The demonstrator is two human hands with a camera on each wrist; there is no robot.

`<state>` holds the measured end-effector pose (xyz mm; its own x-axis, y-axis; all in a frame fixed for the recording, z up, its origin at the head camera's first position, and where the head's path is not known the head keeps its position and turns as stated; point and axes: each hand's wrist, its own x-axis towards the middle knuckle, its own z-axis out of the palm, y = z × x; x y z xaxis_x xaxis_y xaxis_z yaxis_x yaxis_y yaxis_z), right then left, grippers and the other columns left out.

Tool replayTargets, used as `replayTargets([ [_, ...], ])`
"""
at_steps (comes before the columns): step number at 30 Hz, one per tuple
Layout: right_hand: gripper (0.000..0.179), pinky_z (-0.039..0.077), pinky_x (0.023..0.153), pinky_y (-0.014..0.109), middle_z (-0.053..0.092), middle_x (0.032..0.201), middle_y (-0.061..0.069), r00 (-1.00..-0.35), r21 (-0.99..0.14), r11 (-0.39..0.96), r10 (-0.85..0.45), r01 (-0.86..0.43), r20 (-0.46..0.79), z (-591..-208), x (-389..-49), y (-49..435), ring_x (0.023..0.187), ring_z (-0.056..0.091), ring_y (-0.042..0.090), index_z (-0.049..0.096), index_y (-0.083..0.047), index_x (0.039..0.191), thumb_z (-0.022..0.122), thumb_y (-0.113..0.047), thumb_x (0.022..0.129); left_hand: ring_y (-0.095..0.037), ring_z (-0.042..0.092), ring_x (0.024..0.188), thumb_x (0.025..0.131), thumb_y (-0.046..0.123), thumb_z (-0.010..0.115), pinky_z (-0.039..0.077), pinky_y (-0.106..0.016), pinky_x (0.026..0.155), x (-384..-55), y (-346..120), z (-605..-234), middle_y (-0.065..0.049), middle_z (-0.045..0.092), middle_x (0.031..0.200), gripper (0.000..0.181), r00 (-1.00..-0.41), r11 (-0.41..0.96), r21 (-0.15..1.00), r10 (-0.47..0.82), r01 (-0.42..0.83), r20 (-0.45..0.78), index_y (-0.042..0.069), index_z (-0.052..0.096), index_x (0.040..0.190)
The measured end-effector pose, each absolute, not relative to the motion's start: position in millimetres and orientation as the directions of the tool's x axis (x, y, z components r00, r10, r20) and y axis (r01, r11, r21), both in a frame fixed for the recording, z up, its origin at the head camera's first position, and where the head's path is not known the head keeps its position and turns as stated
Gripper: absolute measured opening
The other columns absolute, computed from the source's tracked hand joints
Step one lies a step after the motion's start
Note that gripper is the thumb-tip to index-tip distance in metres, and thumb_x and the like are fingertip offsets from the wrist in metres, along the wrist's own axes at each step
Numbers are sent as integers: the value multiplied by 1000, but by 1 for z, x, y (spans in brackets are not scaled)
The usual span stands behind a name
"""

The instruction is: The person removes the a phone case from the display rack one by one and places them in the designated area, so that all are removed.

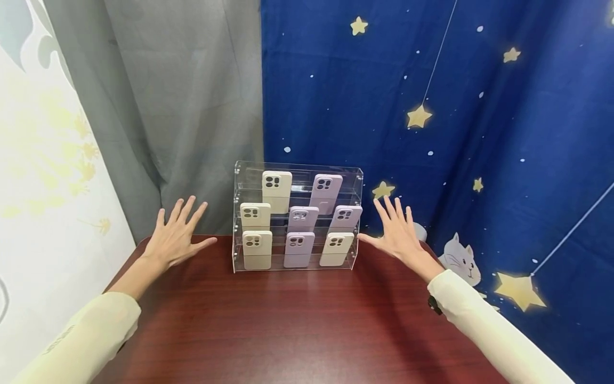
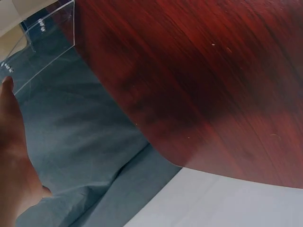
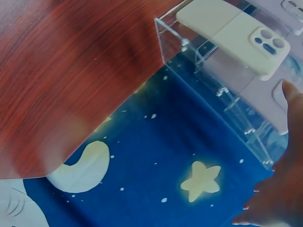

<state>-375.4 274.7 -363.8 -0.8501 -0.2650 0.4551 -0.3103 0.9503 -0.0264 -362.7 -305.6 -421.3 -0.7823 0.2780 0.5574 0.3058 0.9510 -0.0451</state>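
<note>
A clear acrylic tiered rack stands near the table's far edge, holding several phone cases. The top tier has a cream case and a lavender case. On the middle tier, one cream case sits left of two lavender ones. Along the bottom, a lavender case is between two cream ones. My left hand, fingers spread, hovers left of the rack and grips nothing. To the rack's right, my right hand is likewise spread, its thumb overlapping the rack's side in the head view.
The dark red wooden table has rounded corners. Behind it hang a grey curtain and a blue curtain with stars. A pale patterned panel lies along the left side.
</note>
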Motion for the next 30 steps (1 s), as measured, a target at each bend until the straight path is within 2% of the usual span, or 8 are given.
replayTargets([
  [8,113,8,128,62,26,169,19,-840,-41,934,-300,-355,452,-355,-365,255,158,12,40,26,-17,167,72,-75,81,-45,25,152,89,69,67,23,-78,114,-367,-299,-417,-21,26,168,101,-786,938,-4,292,346,545,17,27,166],
  [15,111,10,129,59,27,169,18,-857,-60,926,-318,-372,405,-349,-358,241,157,18,39,25,-16,167,69,-75,84,-46,29,150,89,65,69,26,-77,114,-367,-295,-414,-19,25,169,103,-798,928,17,310,371,517,20,20,168],
  [23,107,17,128,57,37,164,20,-816,-41,901,-372,-433,442,-344,-352,224,152,33,39,33,-13,164,70,-73,84,-46,31,150,91,67,67,28,-75,115,-368,-292,-412,-20,25,169,102,-834,933,65,284,355,473,17,22,167],
  [30,102,28,125,57,43,161,17,-791,-53,879,-399,-474,464,-340,-347,206,147,42,41,39,-16,162,77,-67,83,-50,34,147,92,61,71,32,-76,112,-370,-286,-414,-23,29,166,102,-826,909,112,306,401,473,17,19,168],
])
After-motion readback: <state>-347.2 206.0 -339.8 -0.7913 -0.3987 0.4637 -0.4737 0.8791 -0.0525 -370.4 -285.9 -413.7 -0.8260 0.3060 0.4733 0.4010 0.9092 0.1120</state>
